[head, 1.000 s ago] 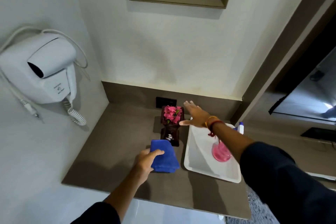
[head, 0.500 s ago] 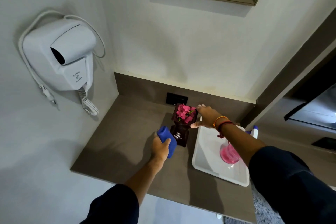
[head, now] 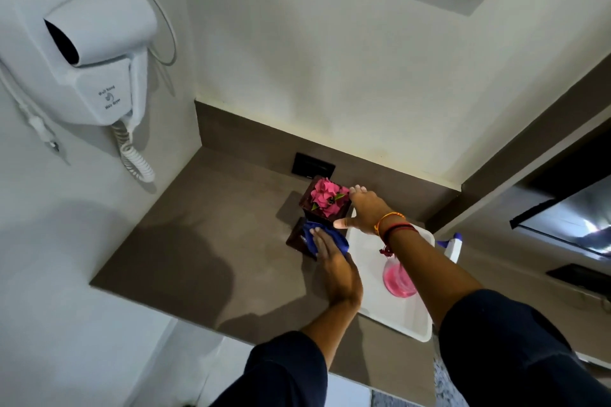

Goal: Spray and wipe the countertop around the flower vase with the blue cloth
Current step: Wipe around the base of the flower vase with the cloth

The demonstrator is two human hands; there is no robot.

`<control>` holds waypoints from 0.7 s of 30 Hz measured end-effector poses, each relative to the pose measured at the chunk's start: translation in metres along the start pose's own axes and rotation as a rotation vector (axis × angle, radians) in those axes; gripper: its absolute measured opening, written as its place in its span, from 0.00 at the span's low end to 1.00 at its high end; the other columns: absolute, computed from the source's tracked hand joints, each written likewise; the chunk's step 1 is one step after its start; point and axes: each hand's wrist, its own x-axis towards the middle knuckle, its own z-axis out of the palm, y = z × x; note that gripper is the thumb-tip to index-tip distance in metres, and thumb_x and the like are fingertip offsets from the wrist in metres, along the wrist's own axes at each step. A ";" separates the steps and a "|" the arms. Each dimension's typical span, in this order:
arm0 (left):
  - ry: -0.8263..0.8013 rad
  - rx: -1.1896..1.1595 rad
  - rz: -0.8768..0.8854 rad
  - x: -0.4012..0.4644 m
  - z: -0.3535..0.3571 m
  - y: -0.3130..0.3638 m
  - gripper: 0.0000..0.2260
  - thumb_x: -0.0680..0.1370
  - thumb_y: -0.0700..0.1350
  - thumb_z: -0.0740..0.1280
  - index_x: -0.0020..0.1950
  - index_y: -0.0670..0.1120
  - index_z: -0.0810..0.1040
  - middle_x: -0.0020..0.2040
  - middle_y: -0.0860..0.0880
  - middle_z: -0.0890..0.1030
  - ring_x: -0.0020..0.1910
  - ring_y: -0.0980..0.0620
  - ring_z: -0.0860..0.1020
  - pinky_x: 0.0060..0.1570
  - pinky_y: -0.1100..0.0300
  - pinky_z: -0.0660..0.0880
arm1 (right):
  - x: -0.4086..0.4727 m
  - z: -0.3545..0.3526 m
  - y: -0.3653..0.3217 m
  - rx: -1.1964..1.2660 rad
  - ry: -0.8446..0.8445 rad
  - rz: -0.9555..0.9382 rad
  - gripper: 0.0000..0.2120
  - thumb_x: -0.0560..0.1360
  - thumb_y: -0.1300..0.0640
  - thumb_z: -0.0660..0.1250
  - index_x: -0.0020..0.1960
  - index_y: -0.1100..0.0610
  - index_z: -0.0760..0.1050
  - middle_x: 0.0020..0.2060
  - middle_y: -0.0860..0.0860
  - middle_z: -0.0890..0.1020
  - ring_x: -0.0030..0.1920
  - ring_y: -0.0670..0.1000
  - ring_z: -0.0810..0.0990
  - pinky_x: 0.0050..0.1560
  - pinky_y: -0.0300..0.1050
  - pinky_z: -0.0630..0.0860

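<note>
A dark square vase (head: 305,208) with pink flowers (head: 327,196) stands on the brown countertop (head: 205,225), near the back wall. My left hand (head: 334,266) presses the blue cloth (head: 325,238) against the vase's front base. My right hand (head: 365,211) rests on the vase's right upper edge, fingers apart and thumb pointing left. The spray bottle with pink liquid (head: 398,277) stands on the white tray, partly hidden behind my right forearm.
A white tray (head: 390,314) lies to the right of the vase. A white wall hair dryer (head: 82,53) with coiled cord hangs on the left wall. A black socket (head: 312,165) sits behind the vase. A framed picture hangs above.
My left hand carried the blue cloth from the counter in front up against the vase's base. My right hand came onto the vase's right edge. The camera moved closer.
</note>
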 end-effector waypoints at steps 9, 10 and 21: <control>-0.001 0.088 -0.063 0.020 -0.048 -0.061 0.21 0.80 0.41 0.64 0.72 0.40 0.67 0.60 0.36 0.80 0.57 0.37 0.80 0.55 0.45 0.79 | -0.012 -0.005 -0.001 0.035 0.003 0.000 0.45 0.69 0.45 0.74 0.75 0.67 0.57 0.74 0.63 0.64 0.74 0.61 0.62 0.72 0.54 0.64; 0.060 0.032 -0.157 0.025 -0.053 -0.059 0.19 0.80 0.41 0.63 0.70 0.39 0.69 0.58 0.35 0.81 0.55 0.35 0.80 0.54 0.44 0.79 | -0.014 -0.006 -0.003 0.034 -0.003 0.000 0.46 0.69 0.45 0.74 0.75 0.67 0.56 0.74 0.63 0.63 0.75 0.61 0.61 0.73 0.54 0.64; -0.136 0.336 -0.013 0.033 -0.002 -0.041 0.31 0.82 0.41 0.61 0.77 0.34 0.46 0.79 0.35 0.52 0.79 0.39 0.52 0.76 0.51 0.57 | -0.013 -0.009 -0.008 0.035 -0.031 -0.007 0.42 0.70 0.44 0.73 0.74 0.64 0.60 0.71 0.63 0.69 0.70 0.61 0.69 0.69 0.53 0.69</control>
